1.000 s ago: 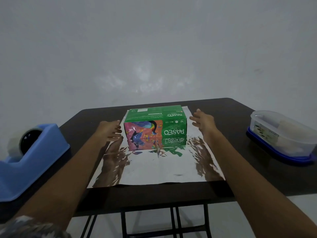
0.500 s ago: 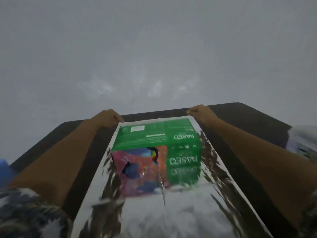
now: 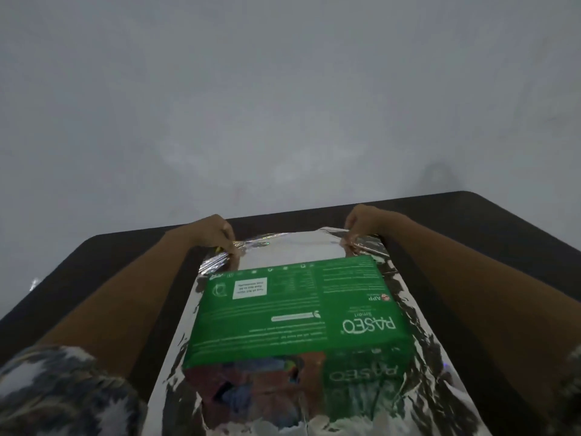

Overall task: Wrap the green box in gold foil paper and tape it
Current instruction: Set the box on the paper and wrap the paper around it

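Nearest the camera, a patterned sleeve (image 3: 63,391) is filling the lower left corner, and the foil paper (image 3: 424,350) is lying spread under the green box (image 3: 292,313), which is sitting on the middle of the sheet with its long printed face turned up and foil showing on every side of it. Beyond the box the change is showing: a second ago both hands were resting open beside it, one on each side, and now they are reaching past it to the sheet's far edge. The left hand (image 3: 217,234) is pinching the far left corner with curled fingers, the right hand (image 3: 361,223) is pinching the far right corner the same way, and the edge between them is rising, crinkled, off the dark table (image 3: 125,256). I am reading this as the first fold beginning: the far flap is about to come over the box top, while nothing is taped yet
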Demonstrator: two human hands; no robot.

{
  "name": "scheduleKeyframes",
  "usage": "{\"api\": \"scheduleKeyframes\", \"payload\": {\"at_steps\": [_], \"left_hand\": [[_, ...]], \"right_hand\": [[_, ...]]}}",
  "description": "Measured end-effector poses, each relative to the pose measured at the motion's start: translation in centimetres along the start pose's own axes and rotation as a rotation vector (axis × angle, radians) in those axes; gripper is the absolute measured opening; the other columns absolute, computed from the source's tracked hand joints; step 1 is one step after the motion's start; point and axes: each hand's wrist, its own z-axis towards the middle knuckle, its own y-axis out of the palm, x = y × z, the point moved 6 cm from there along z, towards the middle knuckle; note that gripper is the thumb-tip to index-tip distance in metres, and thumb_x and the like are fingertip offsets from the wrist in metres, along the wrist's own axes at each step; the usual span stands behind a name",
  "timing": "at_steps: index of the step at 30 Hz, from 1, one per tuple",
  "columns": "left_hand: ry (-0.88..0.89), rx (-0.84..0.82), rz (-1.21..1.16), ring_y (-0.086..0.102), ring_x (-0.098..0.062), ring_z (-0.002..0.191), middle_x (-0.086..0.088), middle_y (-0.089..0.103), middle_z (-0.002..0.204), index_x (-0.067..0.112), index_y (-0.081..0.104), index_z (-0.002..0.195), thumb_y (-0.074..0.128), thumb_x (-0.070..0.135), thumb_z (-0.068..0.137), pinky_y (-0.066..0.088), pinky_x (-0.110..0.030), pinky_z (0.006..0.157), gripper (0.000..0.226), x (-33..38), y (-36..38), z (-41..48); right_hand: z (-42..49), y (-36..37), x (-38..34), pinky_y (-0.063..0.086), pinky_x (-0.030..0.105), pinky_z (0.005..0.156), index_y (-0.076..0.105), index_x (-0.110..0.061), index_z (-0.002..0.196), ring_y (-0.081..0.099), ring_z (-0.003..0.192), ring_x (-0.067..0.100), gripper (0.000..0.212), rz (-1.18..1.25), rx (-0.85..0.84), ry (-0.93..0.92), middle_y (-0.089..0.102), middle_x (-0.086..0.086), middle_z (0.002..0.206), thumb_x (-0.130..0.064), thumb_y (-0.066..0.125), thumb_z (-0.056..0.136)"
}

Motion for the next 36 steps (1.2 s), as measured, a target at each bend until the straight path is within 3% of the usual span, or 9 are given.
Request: {"api": "scheduleKeyframes", "payload": {"at_steps": [3, 5, 10, 13, 17, 23, 29, 33, 36], "left_hand": [[0.014, 0.095, -0.047, 0.05, -0.008, 0.059, 0.0, 0.059, 0.065, 0.01, 0.062, 0.068, 0.073, 0.003, 0.076, 0.036, -0.019, 0.053, 0.016, 0.7, -0.6, -1.2], [0.043, 0.28, -0.033, 0.054, -0.013, 0.066, -0.002, 0.064, 0.073, 0.012, 0.063, 0.072, 0.072, 0.0, 0.074, 0.039, -0.021, 0.057, 0.014, 1.5, -1.9, -3.0], [0.129, 0.634, -0.104, 0.058, -0.018, 0.078, -0.006, 0.064, 0.082, 0.011, 0.068, 0.087, 0.074, 0.003, 0.074, 0.041, -0.021, 0.066, 0.017, 3.3, -5.7, -11.0], [0.172, 0.749, -0.085, 0.058, -0.019, 0.075, -0.005, 0.062, 0.074, 0.005, 0.071, 0.083, 0.072, 0.002, 0.075, 0.041, -0.013, 0.063, 0.009, 4.5, -6.1, -17.2], [0.207, 0.797, -0.07, 0.066, -0.02, 0.079, -0.001, 0.067, 0.075, 0.013, 0.073, 0.082, 0.071, 0.006, 0.076, 0.05, -0.031, 0.076, 0.01, 5.2, -3.8, -23.1], [0.116, 0.716, 0.109, 0.062, -0.023, 0.095, -0.001, 0.069, 0.103, 0.021, 0.074, 0.092, 0.062, 0.01, 0.085, 0.048, -0.031, 0.081, 0.018, 4.8, 1.8, -26.6], [0.081, 0.722, 0.201, 0.062, -0.029, 0.097, -0.01, 0.066, 0.115, 0.017, 0.071, 0.109, 0.052, 0.013, 0.095, 0.05, -0.035, 0.085, 0.024, 5.2, 3.2, -27.2], [0.101, 0.726, 0.203, 0.062, -0.03, 0.098, -0.012, 0.066, 0.117, 0.014, 0.071, 0.11, 0.051, 0.012, 0.096, 0.05, -0.037, 0.084, 0.025, 5.1, 3.0, -27.0], [0.077, 0.683, 0.085, 0.061, -0.03, 0.104, -0.012, 0.064, 0.122, 0.014, 0.068, 0.116, 0.056, 0.012, 0.093, 0.049, -0.037, 0.09, 0.026, 4.5, 3.3, -26.6]], "right_hand": [[-0.6, -1.3, -1.1, 0.041, 0.025, 0.061, 0.07, -0.001, 0.078, 0.051, 0.054, 0.005, 0.004, 0.202, 0.161, -0.093, 0.06, -0.002, 0.061, -0.002, 0.072, 0.075], [-2.6, -3.0, -1.6, 0.04, 0.024, 0.058, 0.06, -0.013, 0.068, 0.052, 0.051, 0.005, 0.02, 0.329, 0.296, -0.151, 0.059, -0.004, 0.058, 0.0, 0.073, 0.074], [-10.0, -6.1, -3.9, 0.031, 0.018, 0.052, 0.067, -0.001, 0.088, 0.05, 0.059, 0.012, 0.016, 0.247, 0.384, -0.309, 0.055, 0.017, 0.067, -0.006, 0.076, 0.075], [-15.8, -6.4, -4.4, 0.029, 0.014, 0.053, 0.064, -0.005, 0.077, 0.046, 0.055, 0.004, 0.014, 0.174, 0.474, -0.361, 0.051, 0.006, 0.063, -0.01, 0.078, 0.075], [-22.5, -5.1, -5.8, 0.036, 0.023, 0.065, 0.062, -0.015, 0.082, 0.053, 0.063, 0.0, 0.013, -0.074, 0.522, -0.421, 0.061, -0.001, 0.083, -0.013, 0.074, 0.079], [-26.9, -0.9, -5.4, 0.041, 0.027, 0.073, 0.065, -0.023, 0.097, 0.059, 0.094, 0.017, 0.009, -0.457, 0.476, -0.302, 0.066, -0.006, 0.1, -0.021, 0.061, 0.089], [-29.3, 0.6, -7.1, 0.044, 0.042, 0.089, 0.044, -0.017, 0.139, 0.056, 0.112, 0.03, 0.05, -0.416, 0.796, -0.54, 0.05, 0.011, 0.135, -0.034, 0.055, 0.092], [-27.4, 2.4, -11.3, 0.023, 0.046, 0.114, 0.012, -0.02, 0.151, 0.026, 0.141, 0.023, 0.083, -0.377, 0.619, -0.638, 0.02, 0.007, 0.157, -0.054, 0.053, 0.087], [-24.2, 5.3, -13.3, 0.008, 0.048, 0.117, 0.004, -0.022, 0.152, 0.009, 0.146, 0.018, 0.086, -0.463, 0.402, -0.555, 0.005, 0.002, 0.16, -0.061, 0.045, 0.087]]}}
